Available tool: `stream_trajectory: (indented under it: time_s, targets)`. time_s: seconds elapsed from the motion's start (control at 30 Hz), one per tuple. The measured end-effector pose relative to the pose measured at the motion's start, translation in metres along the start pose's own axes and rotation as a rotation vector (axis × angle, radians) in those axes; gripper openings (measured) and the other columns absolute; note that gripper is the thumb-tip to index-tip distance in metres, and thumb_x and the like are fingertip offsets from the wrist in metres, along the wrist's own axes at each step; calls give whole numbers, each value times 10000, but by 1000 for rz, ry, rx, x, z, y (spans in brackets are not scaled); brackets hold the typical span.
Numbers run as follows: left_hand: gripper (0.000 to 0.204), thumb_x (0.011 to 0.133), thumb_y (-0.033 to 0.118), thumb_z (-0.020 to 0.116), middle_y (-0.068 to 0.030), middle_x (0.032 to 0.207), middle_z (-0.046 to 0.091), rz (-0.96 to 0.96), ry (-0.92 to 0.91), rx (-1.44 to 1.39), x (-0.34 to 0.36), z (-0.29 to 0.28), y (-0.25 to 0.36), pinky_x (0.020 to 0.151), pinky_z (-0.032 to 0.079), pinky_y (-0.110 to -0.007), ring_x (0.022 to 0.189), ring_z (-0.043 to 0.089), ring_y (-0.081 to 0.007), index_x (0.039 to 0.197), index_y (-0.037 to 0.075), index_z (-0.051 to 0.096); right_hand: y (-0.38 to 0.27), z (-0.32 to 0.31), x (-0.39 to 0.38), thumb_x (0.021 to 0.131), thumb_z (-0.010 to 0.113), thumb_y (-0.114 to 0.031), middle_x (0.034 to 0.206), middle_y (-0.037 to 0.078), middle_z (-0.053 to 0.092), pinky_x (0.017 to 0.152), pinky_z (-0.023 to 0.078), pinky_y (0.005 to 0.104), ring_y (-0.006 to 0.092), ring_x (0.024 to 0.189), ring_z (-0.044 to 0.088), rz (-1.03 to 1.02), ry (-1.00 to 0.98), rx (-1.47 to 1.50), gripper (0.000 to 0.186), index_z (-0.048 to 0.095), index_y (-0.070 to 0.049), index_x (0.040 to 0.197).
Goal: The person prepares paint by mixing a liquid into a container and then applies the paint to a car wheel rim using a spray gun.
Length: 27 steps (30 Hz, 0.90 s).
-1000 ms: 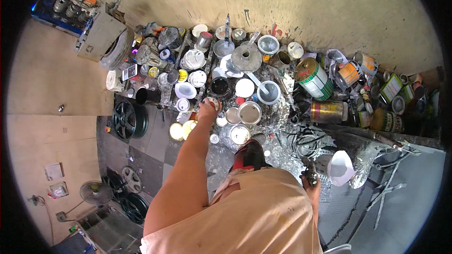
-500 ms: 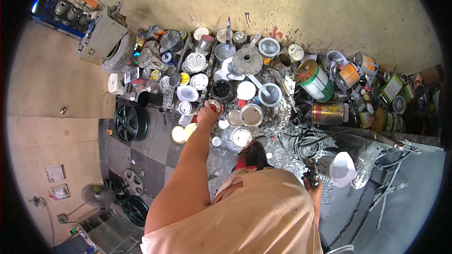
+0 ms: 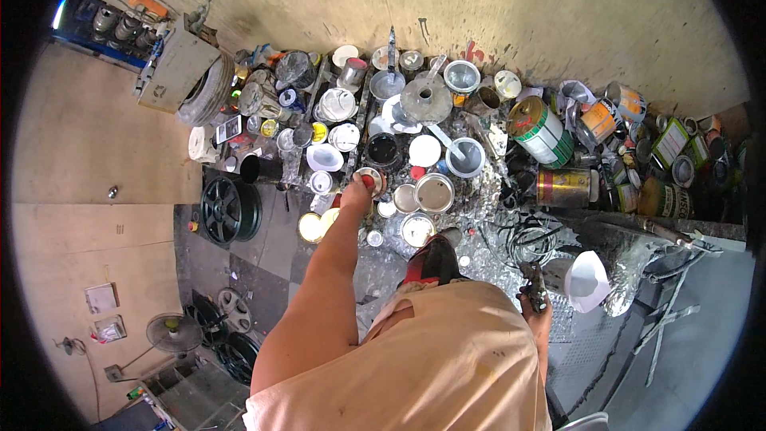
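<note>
My left hand [image 3: 356,194] reaches forward to the cluttered bench, its fingers closed at a small round can with a red part [image 3: 368,181]. The hand partly covers it, and I cannot tell whether it is lifted off the bench. Just beyond stands an open tin of black paint [image 3: 383,150]; a lidded tin [image 3: 435,192] is to the right. At my right side, low down, my right hand [image 3: 538,313] is wrapped round a paint-stained spray gun [image 3: 533,283]. A white cup [image 3: 586,281] sticks out sideways from the gun.
Mixing cups with stirring sticks [image 3: 465,157] and many paint tins crowd the bench. A large green-and-white can [image 3: 542,134] lies tilted to the right. A coiled hose [image 3: 533,241] rests by the front edge. Wheel rims [image 3: 227,209] and a fan [image 3: 173,332] are at left.
The whole view has shifted slightly, moving the bench a little to the right in the picture. My left hand stays at the red-marked can, and my right hand keeps the spray gun.
</note>
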<state>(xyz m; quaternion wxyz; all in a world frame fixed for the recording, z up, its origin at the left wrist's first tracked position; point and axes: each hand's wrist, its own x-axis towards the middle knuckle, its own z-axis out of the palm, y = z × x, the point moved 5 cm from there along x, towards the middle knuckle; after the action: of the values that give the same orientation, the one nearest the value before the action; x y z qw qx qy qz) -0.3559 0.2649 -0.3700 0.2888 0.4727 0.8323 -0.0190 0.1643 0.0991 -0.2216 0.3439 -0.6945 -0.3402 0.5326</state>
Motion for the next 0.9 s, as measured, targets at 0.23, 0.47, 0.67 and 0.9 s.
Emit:
stream_trajectory:
  time_s: [0.23,0.47,0.67,0.9]
  targets:
    - [602,950,431,599,-278,1183,640,-98,34,42,2,4,4,920,528,-487,1106,644,-420,1302,-1,373,0,5,-3,937,667,-44,963,36,684,710,489,287,121,820,611,61,-10,-8,195,638,-6,1126]
    - [601,925,365,637,-307,1175,627,-99,61,-84,24,37,-21,913,531,-496,1081,647,-439,1307,7,342,1,5,-2,937,663,-21,1017,76,696,825,528,311,167,907,661,101,-3,18,222,622,11,1152]
    - [642,926,411,649,-304,1066,676,-40,147,-153,14,23,-13,875,540,-504,1007,670,-447,1293,-17,343,14,1,0,940,667,-57,984,22,689,720,494,286,112,817,601,12,15,9,211,644,-18,1146]
    - [624,880,355,699,-310,1085,667,-113,151,-189,17,31,-25,881,529,-518,1019,657,-467,1282,8,372,14,0,0,935,679,-66,963,10,681,627,461,263,81,756,570,-41,34,93,220,639,-38,1149]
